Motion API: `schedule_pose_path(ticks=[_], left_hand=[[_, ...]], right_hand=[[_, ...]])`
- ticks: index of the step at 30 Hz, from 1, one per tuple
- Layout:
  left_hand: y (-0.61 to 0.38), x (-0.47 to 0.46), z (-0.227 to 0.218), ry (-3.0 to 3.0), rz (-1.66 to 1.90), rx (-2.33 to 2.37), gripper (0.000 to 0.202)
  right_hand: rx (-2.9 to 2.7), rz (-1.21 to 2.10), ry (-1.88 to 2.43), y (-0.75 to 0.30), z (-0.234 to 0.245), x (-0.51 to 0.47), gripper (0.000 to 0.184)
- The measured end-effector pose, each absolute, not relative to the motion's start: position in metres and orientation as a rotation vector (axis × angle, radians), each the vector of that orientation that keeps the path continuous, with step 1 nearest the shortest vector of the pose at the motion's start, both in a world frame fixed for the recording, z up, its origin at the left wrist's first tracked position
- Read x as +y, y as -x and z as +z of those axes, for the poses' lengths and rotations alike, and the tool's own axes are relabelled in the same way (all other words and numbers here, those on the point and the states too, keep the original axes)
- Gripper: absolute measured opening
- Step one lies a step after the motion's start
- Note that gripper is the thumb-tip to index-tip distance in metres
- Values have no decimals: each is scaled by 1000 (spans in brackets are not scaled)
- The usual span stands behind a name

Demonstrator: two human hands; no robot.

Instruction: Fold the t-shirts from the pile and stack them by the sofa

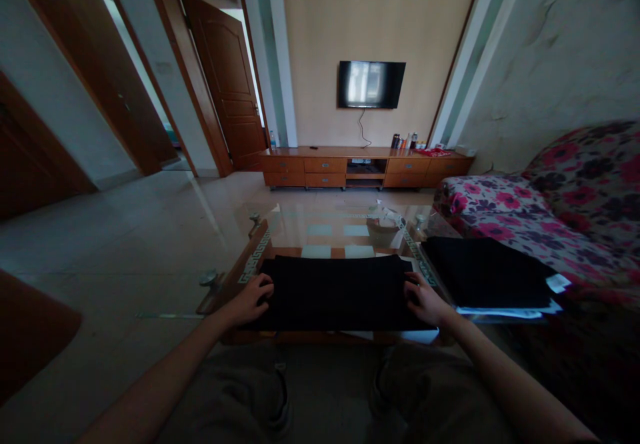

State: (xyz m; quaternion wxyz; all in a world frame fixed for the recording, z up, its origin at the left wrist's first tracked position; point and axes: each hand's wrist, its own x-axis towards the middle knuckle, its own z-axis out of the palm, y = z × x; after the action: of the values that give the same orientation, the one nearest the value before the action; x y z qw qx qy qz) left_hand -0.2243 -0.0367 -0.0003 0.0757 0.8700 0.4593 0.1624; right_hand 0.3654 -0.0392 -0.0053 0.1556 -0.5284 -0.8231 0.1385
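Note:
A black folded cloth (337, 291) lies flat on the glass coffee table (325, 231) right in front of me. My left hand (253, 297) rests on the cloth's left edge, fingers curled onto the fabric. At the cloth's right edge my right hand (424, 299) does the same, fingers bent and pressing the fabric. Whether either hand pinches the cloth or only presses it is hard to tell in the dim light.
A stack of dark folded clothes (487, 271) over white ones sits to the right on the floral sofa (565, 191). A small object (383, 221) lies at the table's far side. A wooden TV cabinet (365, 164) and a wall TV (371, 84) stand beyond. Doors open at left.

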Motion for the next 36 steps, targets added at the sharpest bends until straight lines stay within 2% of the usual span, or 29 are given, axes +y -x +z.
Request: schedule_pose_path(ticks=[15,17,19,25,30,36], left_hand=[[216,-35,15,-2569,323,1379,14],[208,-29,20,-2570,317,1452,9],[196,-21,22,-2591,361,1556,12],[149,9,9,-2638,606,1687,39],[144,29,-19,-2605,454,1729,67],[162,43,-38,-2563,349,1760,79]], right_hand=[[-2282,349,1768,-357,-4,-32,11],[-2194,270,1840,-347,1,-28,18],[-2103,145,1852,-331,6,-22,29],[-2156,-16,1749,-275,8,-3,59],[-2196,-12,1838,-275,-12,15,74],[-2183,89,1905,-302,-34,28,90]])
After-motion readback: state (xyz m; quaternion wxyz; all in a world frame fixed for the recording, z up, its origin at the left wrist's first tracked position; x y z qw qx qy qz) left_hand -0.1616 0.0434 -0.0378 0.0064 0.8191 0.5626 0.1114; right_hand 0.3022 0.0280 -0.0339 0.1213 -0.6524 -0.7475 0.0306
